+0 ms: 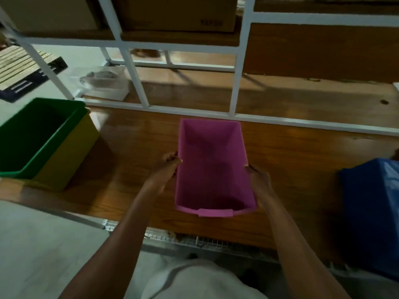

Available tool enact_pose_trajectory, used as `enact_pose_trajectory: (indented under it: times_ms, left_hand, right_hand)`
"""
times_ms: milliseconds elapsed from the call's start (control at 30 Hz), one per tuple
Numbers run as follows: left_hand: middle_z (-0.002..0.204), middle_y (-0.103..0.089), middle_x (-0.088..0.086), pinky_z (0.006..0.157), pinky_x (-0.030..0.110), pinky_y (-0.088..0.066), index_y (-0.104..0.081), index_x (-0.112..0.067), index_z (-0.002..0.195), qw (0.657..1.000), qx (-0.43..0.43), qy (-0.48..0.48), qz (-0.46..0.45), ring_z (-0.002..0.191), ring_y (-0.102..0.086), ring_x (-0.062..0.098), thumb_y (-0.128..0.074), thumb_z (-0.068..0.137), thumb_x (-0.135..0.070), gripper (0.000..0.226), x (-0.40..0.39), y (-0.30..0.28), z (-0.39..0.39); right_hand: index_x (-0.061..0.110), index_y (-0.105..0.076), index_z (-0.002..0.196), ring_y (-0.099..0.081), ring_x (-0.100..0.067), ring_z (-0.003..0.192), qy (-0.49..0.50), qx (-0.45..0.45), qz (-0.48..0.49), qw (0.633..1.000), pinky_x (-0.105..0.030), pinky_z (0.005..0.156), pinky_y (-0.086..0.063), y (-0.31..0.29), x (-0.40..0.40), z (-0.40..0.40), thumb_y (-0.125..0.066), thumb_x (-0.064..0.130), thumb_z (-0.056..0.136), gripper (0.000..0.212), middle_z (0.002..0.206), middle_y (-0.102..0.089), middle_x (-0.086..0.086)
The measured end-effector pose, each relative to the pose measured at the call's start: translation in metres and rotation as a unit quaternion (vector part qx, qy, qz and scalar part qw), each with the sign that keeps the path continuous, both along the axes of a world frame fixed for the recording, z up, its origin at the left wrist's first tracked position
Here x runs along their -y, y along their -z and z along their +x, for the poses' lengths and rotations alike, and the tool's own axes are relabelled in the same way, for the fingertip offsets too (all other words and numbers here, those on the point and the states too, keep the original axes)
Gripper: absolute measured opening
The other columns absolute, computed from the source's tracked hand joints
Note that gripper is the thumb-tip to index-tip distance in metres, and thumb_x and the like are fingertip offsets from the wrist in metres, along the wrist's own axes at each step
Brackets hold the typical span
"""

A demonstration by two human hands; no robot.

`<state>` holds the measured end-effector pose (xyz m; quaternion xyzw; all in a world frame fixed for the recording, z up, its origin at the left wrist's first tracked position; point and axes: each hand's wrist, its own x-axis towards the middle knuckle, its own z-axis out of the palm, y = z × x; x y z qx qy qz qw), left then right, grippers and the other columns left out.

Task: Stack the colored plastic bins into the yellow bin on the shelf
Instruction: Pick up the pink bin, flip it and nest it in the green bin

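wooden shelf [138,147] | pink bin [212,169] between hands — left hand [167,167], right hand [259,180] gripping its sides

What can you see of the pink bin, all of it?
The pink rectangular plastic bin is empty, open side up, with tapered walls, a rolled rim and a flat handle tab on its near short edge. It is upright over the wooden shelf board. The left hand and right hand grip its long sides.
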<state>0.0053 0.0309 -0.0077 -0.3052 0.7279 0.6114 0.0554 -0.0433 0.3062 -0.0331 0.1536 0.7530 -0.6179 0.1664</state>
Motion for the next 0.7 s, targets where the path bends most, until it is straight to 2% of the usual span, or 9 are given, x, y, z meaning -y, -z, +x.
enact_pose_trajectory:
  times_ms: [100, 167, 233, 333, 400, 500, 567, 633, 700]
  left_hand:
    - [0.110, -0.078, 0.010, 0.081, 0.038, -0.054, -0.073, -0.013, 0.121, 1.000, 0.015, -0.017, 0.017, 0.092, -0.070, 0.023, -0.060, 0.101, -0.015, 0.025, 0.004, 0.006, 0.008]
    - [0.108, -0.077, 0.011, 0.082, 0.039, -0.051, -0.075, -0.018, 0.113, 0.999, 0.021, -0.036, 0.030, 0.093, -0.068, 0.026, -0.060, 0.100, -0.014, 0.020, 0.004, 0.005, 0.012]
    - [0.109, -0.077, 0.009, 0.082, 0.039, -0.051, -0.074, -0.020, 0.114, 0.998, 0.021, -0.050, 0.040, 0.095, -0.068, 0.025, -0.060, 0.101, -0.015, 0.020, 0.002, 0.003, 0.014]
    - [0.106, -0.078, 0.002, 0.081, 0.039, -0.055, -0.072, -0.030, 0.103, 0.997, 0.020, -0.057, 0.051, 0.093, -0.072, 0.022, -0.058, 0.103, -0.019, 0.017, -0.004, -0.005, 0.022]
    - [0.108, -0.078, 0.002, 0.082, 0.038, -0.057, -0.071, -0.032, 0.104, 0.995, 0.009, -0.079, 0.061, 0.094, -0.073, 0.021, -0.059, 0.104, -0.020, 0.016, -0.008, -0.011, 0.029]
    - [0.117, -0.077, 0.005, 0.081, 0.035, -0.057, -0.070, -0.017, 0.126, 0.991, -0.022, -0.110, 0.076, 0.102, -0.073, 0.023, -0.062, 0.103, -0.017, 0.025, -0.015, -0.012, 0.038]
    - [0.117, -0.077, 0.006, 0.082, 0.035, -0.057, -0.069, -0.013, 0.130, 0.988, -0.039, -0.130, 0.072, 0.101, -0.073, 0.022, -0.062, 0.102, -0.013, 0.029, -0.020, -0.014, 0.044]
    - [0.115, -0.077, 0.005, 0.083, 0.036, -0.059, -0.070, -0.014, 0.125, 0.986, -0.048, -0.143, 0.068, 0.102, -0.073, 0.024, -0.061, 0.103, -0.011, 0.024, -0.028, -0.019, 0.050]
    - [0.107, -0.077, 0.002, 0.077, 0.032, -0.060, -0.072, -0.020, 0.109, 0.986, -0.061, -0.145, 0.057, 0.096, -0.074, 0.021, -0.059, 0.104, -0.008, 0.019, -0.036, -0.024, 0.056]
  right_hand:
    - [0.010, -0.078, 0.103, -0.071, -0.023, 0.086, 0.002, -0.009, -0.030, 1.000, -0.033, 0.070, -0.051, -0.002, 0.007, 0.004, -0.058, 0.026, 0.103, 0.026, 0.102, -0.079, -0.017]
    - [0.015, -0.078, 0.108, -0.074, -0.022, 0.090, 0.000, -0.018, -0.031, 0.999, -0.029, 0.071, -0.052, -0.003, 0.010, 0.005, -0.056, 0.021, 0.105, 0.023, 0.101, -0.079, -0.010]
    - [0.018, -0.076, 0.115, -0.072, -0.016, 0.088, 0.005, -0.023, -0.029, 0.999, -0.027, 0.068, -0.052, -0.005, 0.011, 0.002, -0.055, 0.017, 0.105, 0.023, 0.102, -0.078, -0.001]
    - [0.019, -0.079, 0.106, -0.069, -0.013, 0.079, -0.005, -0.026, -0.025, 0.999, -0.026, 0.064, -0.050, -0.010, 0.007, -0.004, -0.055, 0.014, 0.103, 0.024, 0.100, -0.079, -0.005]
    - [0.018, -0.079, 0.105, -0.069, -0.015, 0.076, -0.031, -0.030, -0.014, 0.999, -0.027, 0.062, -0.049, -0.013, 0.004, -0.006, -0.054, 0.014, 0.104, 0.025, 0.100, -0.080, -0.006]
    - [0.021, -0.076, 0.116, -0.071, -0.016, 0.085, -0.065, -0.039, -0.004, 0.997, -0.029, 0.065, -0.050, -0.018, -0.002, -0.010, -0.053, 0.021, 0.106, 0.025, 0.103, -0.078, -0.001]
    - [0.024, -0.072, 0.120, -0.071, -0.014, 0.089, -0.095, -0.051, 0.003, 0.994, -0.029, 0.066, -0.051, -0.021, -0.005, -0.013, -0.053, 0.027, 0.107, 0.023, 0.107, -0.075, 0.002]
    - [0.023, -0.069, 0.129, -0.070, -0.012, 0.094, -0.131, -0.065, 0.023, 0.989, -0.028, 0.067, -0.053, -0.022, -0.009, -0.016, -0.057, 0.031, 0.106, 0.027, 0.114, -0.072, 0.003]
    - [0.024, -0.067, 0.133, -0.070, -0.012, 0.096, -0.164, -0.077, 0.040, 0.983, -0.027, 0.067, -0.055, -0.026, -0.013, -0.020, -0.062, 0.029, 0.103, 0.031, 0.117, -0.072, 0.004]
